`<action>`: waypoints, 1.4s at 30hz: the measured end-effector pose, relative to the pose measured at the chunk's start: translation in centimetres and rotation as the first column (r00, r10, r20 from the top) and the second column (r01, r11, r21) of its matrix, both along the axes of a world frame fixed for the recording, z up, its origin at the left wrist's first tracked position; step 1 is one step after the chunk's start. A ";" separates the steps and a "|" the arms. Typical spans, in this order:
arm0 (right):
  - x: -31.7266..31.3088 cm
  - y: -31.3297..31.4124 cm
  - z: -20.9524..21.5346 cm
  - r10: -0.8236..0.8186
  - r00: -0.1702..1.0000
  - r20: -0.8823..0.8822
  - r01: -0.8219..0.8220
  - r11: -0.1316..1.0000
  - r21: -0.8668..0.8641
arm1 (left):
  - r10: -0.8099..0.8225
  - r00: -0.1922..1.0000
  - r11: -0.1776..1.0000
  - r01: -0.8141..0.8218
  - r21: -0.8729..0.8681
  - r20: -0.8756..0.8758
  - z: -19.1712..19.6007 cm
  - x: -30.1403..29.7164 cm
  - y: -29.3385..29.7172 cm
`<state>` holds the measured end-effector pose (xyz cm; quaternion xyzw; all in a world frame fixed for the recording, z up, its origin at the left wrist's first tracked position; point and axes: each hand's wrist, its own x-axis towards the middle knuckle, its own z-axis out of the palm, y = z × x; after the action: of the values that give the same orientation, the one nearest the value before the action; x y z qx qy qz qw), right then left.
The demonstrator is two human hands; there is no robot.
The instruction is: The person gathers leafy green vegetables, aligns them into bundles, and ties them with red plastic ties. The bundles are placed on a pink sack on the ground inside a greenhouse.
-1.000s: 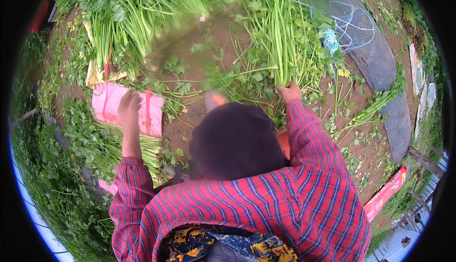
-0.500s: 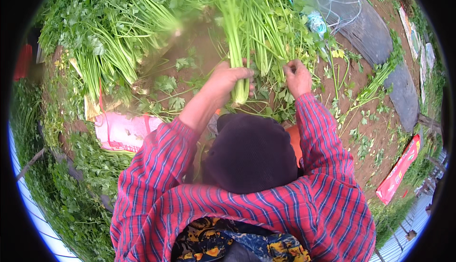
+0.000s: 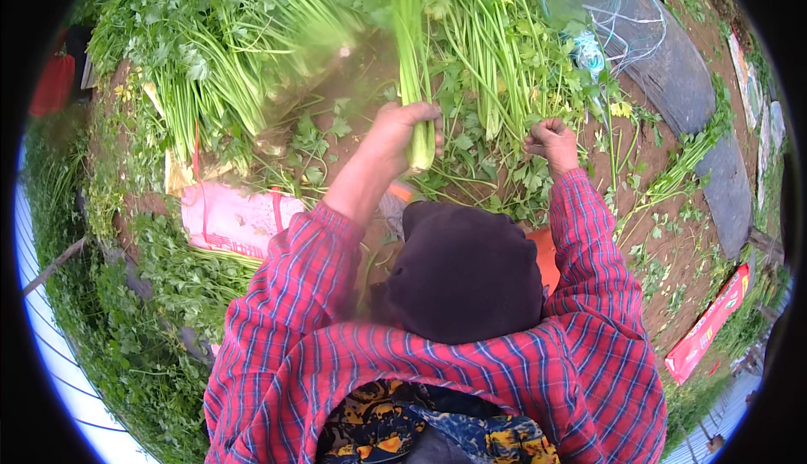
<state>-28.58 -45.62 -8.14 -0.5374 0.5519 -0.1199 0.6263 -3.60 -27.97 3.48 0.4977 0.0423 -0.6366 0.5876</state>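
Note:
My left hand (image 3: 402, 138) is wrapped round the lower stalks of a celery bunch (image 3: 411, 69), whose pale root end pokes out below the fist and whose stalks run up past the top edge. To the right of it, my right hand (image 3: 552, 142) is closed, fingertips pinched together; whatever they may hold is too small to make out. Close above the right hand lies a spread of loose celery stalks (image 3: 487, 69) with leaves. A larger heap of celery (image 3: 210, 77) fills the far left, butt ends toward me.
A pink-and-white package with red straps (image 3: 239, 218) lies left of my forearm. Blue twine (image 3: 588, 54) sits in a tangle by a dark plastic sheet (image 3: 672, 86) at the far right. A long red packet (image 3: 708, 323) rests at right. Trimmed leaves litter the brown soil (image 3: 651, 250).
The bunch in my left hand now sits slightly left of the loose stalks, with a wider gap to my right hand. My right hand has drawn away to the right. The whole view has shifted slightly.

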 end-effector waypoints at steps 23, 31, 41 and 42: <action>6.7 10.5 9.0 0.358 0.924 -0.136 -0.342 0.614 -0.711 | -0.064 0.992 0.993 0.052 -0.108 -0.110 -2.5 -2.5 -1.6; 6.6 10.8 8.2 0.191 0.978 0.087 -0.183 0.978 -0.098 | 0.039 0.999 0.998 -0.039 0.045 -0.009 -2.2 -2.7 -2.0; 3.5 10.8 6.3 0.107 0.971 0.214 -0.127 0.989 0.082 | 0.020 0.995 0.999 -0.024 -0.041 -0.095 0.3 -2.3 -2.9; 1.7 10.5 5.9 0.307 0.946 -0.102 -0.322 0.925 -0.203 | 0.013 0.994 0.995 -0.024 -0.102 -0.107 1.2 -1.8 -2.9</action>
<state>-26.88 -35.14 -2.24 -0.6879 0.4631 -0.0590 0.5557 -5.36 -30.86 4.72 0.4320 0.0452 -0.6580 0.6151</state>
